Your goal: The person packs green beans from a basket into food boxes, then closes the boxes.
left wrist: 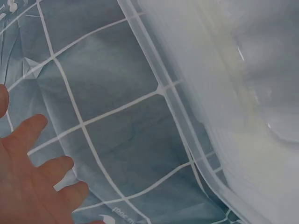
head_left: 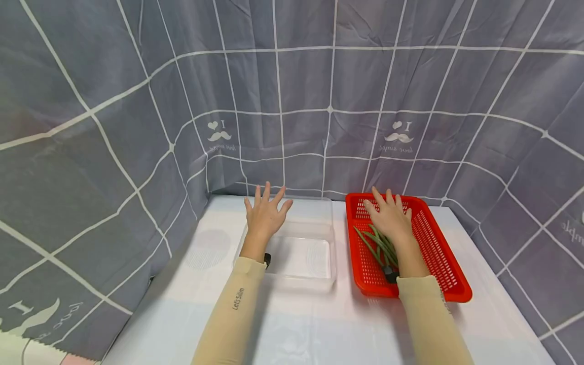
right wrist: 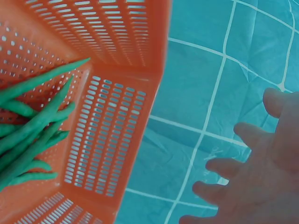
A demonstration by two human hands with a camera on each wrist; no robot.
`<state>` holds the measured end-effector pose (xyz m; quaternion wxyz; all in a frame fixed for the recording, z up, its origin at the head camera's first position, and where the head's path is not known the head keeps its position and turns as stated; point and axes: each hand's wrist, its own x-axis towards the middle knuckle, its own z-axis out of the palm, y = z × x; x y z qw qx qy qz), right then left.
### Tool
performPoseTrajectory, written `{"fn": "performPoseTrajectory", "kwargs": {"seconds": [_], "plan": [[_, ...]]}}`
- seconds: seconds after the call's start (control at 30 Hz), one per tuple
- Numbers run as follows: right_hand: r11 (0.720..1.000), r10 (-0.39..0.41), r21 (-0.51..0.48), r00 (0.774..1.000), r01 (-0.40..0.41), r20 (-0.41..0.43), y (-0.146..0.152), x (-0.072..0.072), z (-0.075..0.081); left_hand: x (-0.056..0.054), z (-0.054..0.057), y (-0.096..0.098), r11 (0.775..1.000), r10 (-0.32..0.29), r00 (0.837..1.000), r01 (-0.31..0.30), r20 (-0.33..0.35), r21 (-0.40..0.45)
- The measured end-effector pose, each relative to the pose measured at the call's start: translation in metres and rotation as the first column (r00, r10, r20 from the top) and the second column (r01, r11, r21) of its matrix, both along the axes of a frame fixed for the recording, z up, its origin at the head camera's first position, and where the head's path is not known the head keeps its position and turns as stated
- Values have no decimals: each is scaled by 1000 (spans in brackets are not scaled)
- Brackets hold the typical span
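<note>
My left hand [head_left: 265, 217], its fingers spread and straight, hovers over the left side of a clear plastic container [head_left: 298, 284]. In the left wrist view that hand [left wrist: 35, 177] is at the lower left, apart from the container's rim [left wrist: 161, 84]. With fingers spread too, my right hand [head_left: 391, 219] is above a red perforated basket [head_left: 449, 276]. Several green beans [head_left: 376, 243] lie in a bunch inside the basket, partly hidden by the right hand and wrist. The right wrist view shows the beans [right wrist: 32, 126] at the left and the empty hand [right wrist: 257, 172] at the right.
Container and basket stand side by side on a white-covered table [head_left: 301, 329]. A grey curtain [head_left: 301, 81] with white grid lines rises behind the table and along both sides. Black wrist straps [head_left: 390, 274] show at the sleeve ends.
</note>
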<state>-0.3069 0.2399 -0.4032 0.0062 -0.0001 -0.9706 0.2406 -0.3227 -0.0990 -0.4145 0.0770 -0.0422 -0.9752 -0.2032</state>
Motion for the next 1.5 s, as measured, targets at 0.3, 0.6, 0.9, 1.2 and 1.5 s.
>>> {"fn": "performPoseTrajectory", "kwargs": {"seconds": [0.3,0.6,0.9,1.2,1.5], "plan": [[1000,3,-1,1000,-3,-2,3,1,6,8,10,-24,1000,2,1000,-2,21,-8],[999,13,41,1000,-14,24,25,8,2,13,3,-37,999,-34,998,33,46,18],[999,0,49,998,-2,55,48,4,-3,18,-6,-59,998,-19,997,15,70,58],[997,-51,53,997,48,51,67,-9,-11,15,-14,-81,995,-38,992,27,123,96],[995,-92,53,993,88,74,78,-21,-20,6,-19,-105,990,-58,989,39,139,138]]}}
